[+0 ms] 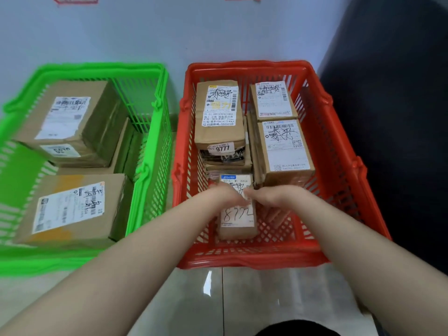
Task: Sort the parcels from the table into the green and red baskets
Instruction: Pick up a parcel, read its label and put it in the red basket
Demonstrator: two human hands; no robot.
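A red basket [339, 146] stands on the floor at the right and a green basket [155, 132] at the left. Both my hands reach into the red basket's near end, one on each side of a small brown parcel [238, 219] with a white label and handwritten digits. My left hand [226, 196] holds its left edge and my right hand [269, 202] holds its right edge, fingers curled down beside it. Several labelled parcels [219, 117] lie further back in the red basket. The green basket holds a large box at the back [70, 122] and another at the front [70, 209].
Both baskets sit against a pale wall on a tiled floor [218, 299]. A dark surface [400, 117] rises at the right of the red basket. The near right corner of the red basket has bare mesh bottom.
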